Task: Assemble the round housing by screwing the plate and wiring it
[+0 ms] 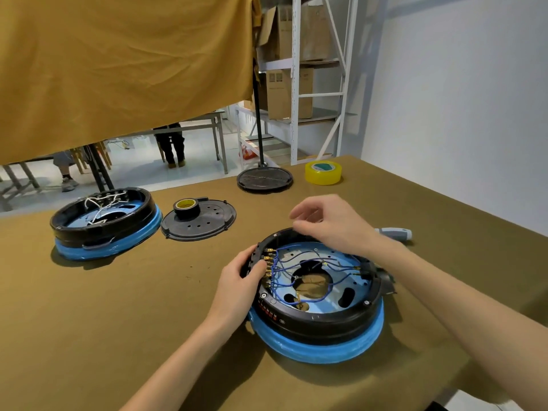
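Observation:
A round black housing [320, 324] with a blue ring around its base sits in front of me on the olive cloth. Inside it lies a light blue metal plate [353, 280] with cut-outs, crossed by several blue wires [284, 272] running to brass terminals on the left wall. My left hand [240, 280] grips the housing's left rim, fingers curled over the terminal block. My right hand [329, 223] hovers above the far rim with fingers loosely curled; I cannot tell whether they pinch anything.
A second housing [103, 226] with white wires stands at the left. Beside it lies a black perforated cover [201, 222] with a roll of black tape [186, 206] on it. A screwdriver [394, 233] lies right of my hand, clear tape [323, 172] and a stand base [264, 179] farther back.

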A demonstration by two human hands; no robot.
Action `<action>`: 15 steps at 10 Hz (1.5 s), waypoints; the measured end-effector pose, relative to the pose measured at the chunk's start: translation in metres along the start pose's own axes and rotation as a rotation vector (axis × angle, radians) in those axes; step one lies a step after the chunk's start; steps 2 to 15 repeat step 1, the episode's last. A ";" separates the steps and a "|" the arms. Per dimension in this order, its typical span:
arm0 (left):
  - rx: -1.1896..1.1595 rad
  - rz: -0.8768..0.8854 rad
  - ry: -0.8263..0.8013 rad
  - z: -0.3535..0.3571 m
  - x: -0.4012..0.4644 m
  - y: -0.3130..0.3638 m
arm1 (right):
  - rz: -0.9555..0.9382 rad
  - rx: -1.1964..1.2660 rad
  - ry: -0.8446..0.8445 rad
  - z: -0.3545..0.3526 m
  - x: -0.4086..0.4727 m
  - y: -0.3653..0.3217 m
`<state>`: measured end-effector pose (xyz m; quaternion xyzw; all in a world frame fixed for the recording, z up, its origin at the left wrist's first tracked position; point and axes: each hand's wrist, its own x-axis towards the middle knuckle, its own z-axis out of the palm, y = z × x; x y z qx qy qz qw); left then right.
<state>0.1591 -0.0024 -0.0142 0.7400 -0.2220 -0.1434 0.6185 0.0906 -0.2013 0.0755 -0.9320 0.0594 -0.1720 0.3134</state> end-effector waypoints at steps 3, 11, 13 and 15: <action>-0.045 -0.004 0.029 0.000 -0.004 0.002 | -0.126 0.306 0.323 -0.049 -0.036 -0.022; -0.045 -0.004 0.029 0.000 -0.004 0.002 | -0.126 0.306 0.323 -0.049 -0.036 -0.022; -0.045 -0.004 0.029 0.000 -0.004 0.002 | -0.126 0.306 0.323 -0.049 -0.036 -0.022; -0.045 -0.004 0.029 0.000 -0.004 0.002 | -0.126 0.306 0.323 -0.049 -0.036 -0.022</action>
